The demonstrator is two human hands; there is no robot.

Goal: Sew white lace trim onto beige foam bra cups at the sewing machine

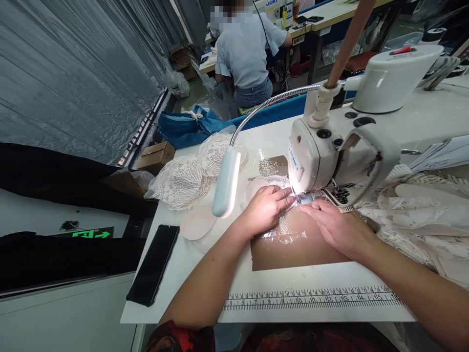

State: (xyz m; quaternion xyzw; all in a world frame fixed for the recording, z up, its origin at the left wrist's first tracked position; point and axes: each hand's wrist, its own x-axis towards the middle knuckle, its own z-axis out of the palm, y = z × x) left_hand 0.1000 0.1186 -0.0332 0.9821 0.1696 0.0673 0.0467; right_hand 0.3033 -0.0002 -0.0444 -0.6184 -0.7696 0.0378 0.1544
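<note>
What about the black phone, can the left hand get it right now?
Probably yes: nothing covers the black smartphone on the left side of the table. The left hand would just leave the sewing machine and go around the lamp.

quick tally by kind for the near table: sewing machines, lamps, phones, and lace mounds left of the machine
Sewing machine: 1
Lamp: 1
Black phone: 1
Lace mounds: 2
Total: 5
</note>
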